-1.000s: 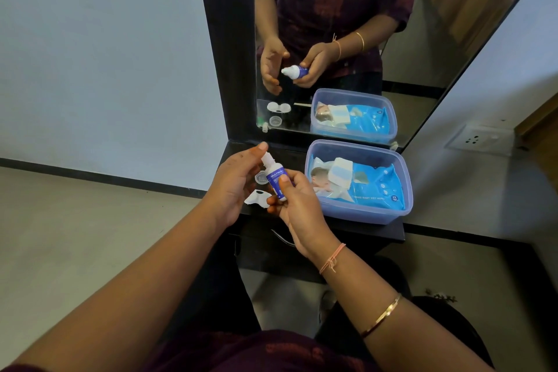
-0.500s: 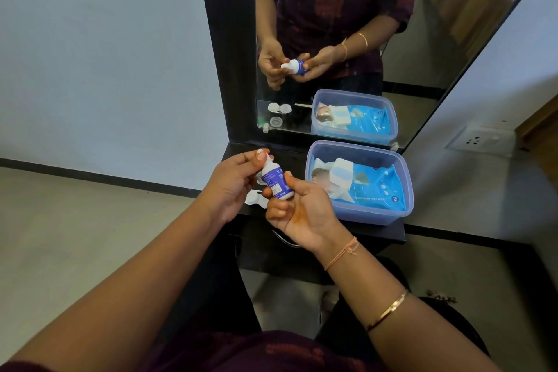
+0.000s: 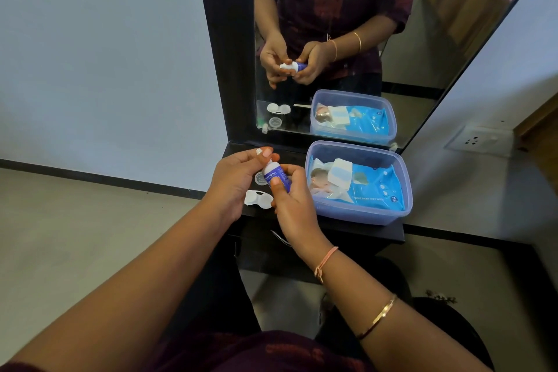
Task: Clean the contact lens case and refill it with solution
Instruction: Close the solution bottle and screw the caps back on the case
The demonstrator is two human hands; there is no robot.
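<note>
My right hand (image 3: 294, 205) grips a small solution bottle (image 3: 276, 176) with a blue label, tilted to the left over the black shelf (image 3: 362, 231). Thumb and fingers of my left hand (image 3: 235, 178) pinch the bottle's white cap at its top end. The white contact lens case (image 3: 256, 198) lies on the shelf just below both hands, partly hidden by my right thumb. A round clear lid (image 3: 259, 178) sits on the shelf behind the bottle.
A clear plastic box (image 3: 362, 214) holding a blue pack of wet wipes (image 3: 368, 187) stands on the shelf to the right. A tall mirror (image 3: 332, 39) rises behind the shelf and reflects my hands and the box. A wall socket (image 3: 480, 140) is at right.
The bottle has tilted further left and my right hand has turned over it. My left fingers stay pinched on the cap.
</note>
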